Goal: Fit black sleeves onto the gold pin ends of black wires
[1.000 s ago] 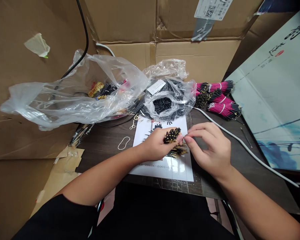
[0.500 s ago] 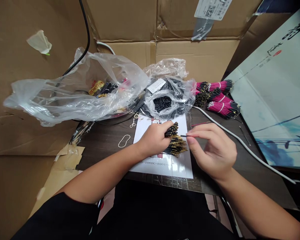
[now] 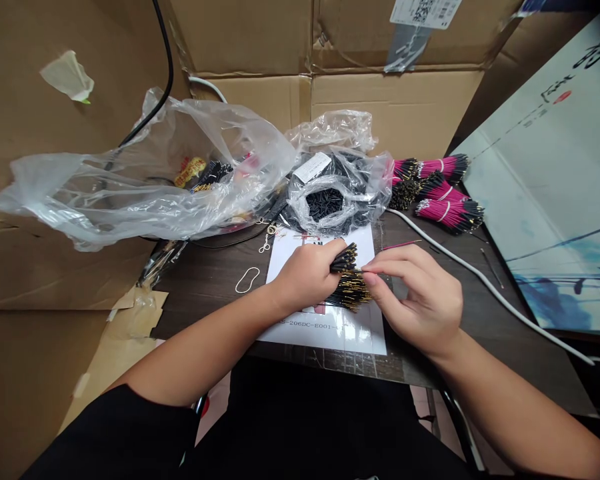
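the left hand [image 3: 307, 277] has its grip closed around black-ended pieces [image 3: 345, 258] above the white sheet [image 3: 286, 255] on the counter [image 3: 215, 280]; the right hand [image 3: 423, 297] pinches a tiny piece [image 3: 363, 270] beside the gold tips [image 3: 353, 292], its details too small to tell.

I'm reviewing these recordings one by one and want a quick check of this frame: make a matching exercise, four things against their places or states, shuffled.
1. Left hand
2. Right hand
3. Small black pieces
4. Pale loop

A. Pinched, next to the gold-tipped strands
B. On the table, left of the printed sheet
C. Closed around a black bundle
D. In the opening of the clear bag

Pairs: 1-C, 2-A, 3-D, 4-B
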`<act>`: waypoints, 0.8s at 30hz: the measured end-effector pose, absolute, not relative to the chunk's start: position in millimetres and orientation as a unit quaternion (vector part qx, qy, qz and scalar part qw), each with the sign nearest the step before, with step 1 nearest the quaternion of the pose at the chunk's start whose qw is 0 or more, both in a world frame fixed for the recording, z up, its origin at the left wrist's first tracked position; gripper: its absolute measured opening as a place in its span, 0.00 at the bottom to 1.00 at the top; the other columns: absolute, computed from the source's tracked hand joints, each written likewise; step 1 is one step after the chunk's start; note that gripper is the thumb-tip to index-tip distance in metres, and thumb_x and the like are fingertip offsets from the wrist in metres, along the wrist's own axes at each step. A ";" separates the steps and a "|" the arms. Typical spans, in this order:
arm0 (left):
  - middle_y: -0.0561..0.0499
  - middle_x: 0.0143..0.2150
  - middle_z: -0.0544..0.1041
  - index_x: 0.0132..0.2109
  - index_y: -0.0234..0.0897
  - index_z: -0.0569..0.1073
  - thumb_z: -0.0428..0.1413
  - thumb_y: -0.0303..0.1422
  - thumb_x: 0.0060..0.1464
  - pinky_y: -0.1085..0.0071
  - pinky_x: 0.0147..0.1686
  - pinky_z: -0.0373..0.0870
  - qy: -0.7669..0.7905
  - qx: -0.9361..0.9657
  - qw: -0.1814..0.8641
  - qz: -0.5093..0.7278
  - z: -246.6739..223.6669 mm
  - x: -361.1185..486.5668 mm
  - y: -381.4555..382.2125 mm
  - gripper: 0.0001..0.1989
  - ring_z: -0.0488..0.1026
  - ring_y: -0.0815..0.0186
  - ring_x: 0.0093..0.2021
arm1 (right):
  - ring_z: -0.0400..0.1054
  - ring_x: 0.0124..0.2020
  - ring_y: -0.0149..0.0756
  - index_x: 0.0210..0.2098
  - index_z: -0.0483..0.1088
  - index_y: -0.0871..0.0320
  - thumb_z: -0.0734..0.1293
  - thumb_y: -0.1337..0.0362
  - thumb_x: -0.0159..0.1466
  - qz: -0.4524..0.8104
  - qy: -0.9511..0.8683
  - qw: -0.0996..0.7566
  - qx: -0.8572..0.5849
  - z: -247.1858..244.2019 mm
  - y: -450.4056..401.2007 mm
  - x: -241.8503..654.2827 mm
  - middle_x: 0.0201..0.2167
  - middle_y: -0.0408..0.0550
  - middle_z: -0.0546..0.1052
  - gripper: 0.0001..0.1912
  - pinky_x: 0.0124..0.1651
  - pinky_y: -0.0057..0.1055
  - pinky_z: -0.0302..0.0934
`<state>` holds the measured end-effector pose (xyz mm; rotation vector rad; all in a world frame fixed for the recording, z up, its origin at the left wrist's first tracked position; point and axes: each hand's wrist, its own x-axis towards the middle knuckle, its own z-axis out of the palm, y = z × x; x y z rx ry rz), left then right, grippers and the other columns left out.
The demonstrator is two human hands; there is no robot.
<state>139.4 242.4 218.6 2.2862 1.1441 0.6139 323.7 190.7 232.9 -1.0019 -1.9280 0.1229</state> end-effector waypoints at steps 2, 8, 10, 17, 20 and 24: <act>0.52 0.26 0.71 0.34 0.37 0.67 0.51 0.30 0.52 0.72 0.28 0.57 0.425 0.847 0.237 0.216 218.7 139.3 242.5 0.02 0.66 0.67 0.27 | 0.70 0.38 0.32 0.39 0.71 0.56 0.69 0.73 0.56 0.051 -0.789 0.460 -0.404 232.9 190.9 324.1 0.36 0.45 0.77 0.12 0.43 0.35 0.67; 0.52 0.26 0.70 0.35 0.38 0.67 0.50 0.30 0.53 0.72 0.27 0.54 0.433 0.852 0.214 0.202 217.3 140.5 241.6 0.03 0.66 0.66 0.27 | 0.69 0.36 0.33 0.43 0.72 0.55 0.71 0.73 0.54 -0.034 -0.810 0.428 -0.400 226.7 190.2 326.8 0.36 0.47 0.77 0.16 0.41 0.34 0.66; 0.52 0.26 0.70 0.35 0.37 0.67 0.50 0.31 0.54 0.72 0.26 0.53 0.437 0.849 0.218 0.203 216.5 140.9 241.3 0.02 0.65 0.66 0.26 | 0.69 0.36 0.34 0.46 0.72 0.55 0.72 0.72 0.54 -0.083 -0.814 0.419 -0.394 222.1 190.0 326.5 0.37 0.47 0.77 0.20 0.40 0.34 0.66; 0.51 0.26 0.71 0.35 0.37 0.66 0.49 0.31 0.55 0.71 0.27 0.54 0.457 0.818 0.247 0.247 215.8 137.2 244.7 0.03 0.64 0.66 0.26 | 0.69 0.48 0.41 0.58 0.66 0.53 0.70 0.66 0.56 -0.136 -0.825 0.393 -0.383 211.4 194.1 316.5 0.48 0.52 0.74 0.30 0.50 0.41 0.66; 0.51 0.26 0.71 0.35 0.37 0.66 0.49 0.27 0.52 0.70 0.27 0.54 0.448 0.816 0.247 0.269 217.3 133.9 248.7 0.02 0.65 0.66 0.27 | 0.68 0.50 0.42 0.60 0.64 0.52 0.70 0.66 0.56 -0.131 -0.827 0.394 -0.378 210.0 198.4 312.1 0.50 0.52 0.73 0.32 0.52 0.42 0.65; 0.52 0.27 0.71 0.33 0.36 0.67 0.50 0.28 0.55 0.70 0.30 0.58 0.401 0.797 0.293 0.344 222.6 129.3 254.1 0.03 0.65 0.67 0.29 | 0.66 0.53 0.44 0.64 0.57 0.55 0.69 0.63 0.57 -0.119 -0.805 0.427 -0.396 205.1 213.9 315.6 0.55 0.55 0.70 0.36 0.54 0.45 0.63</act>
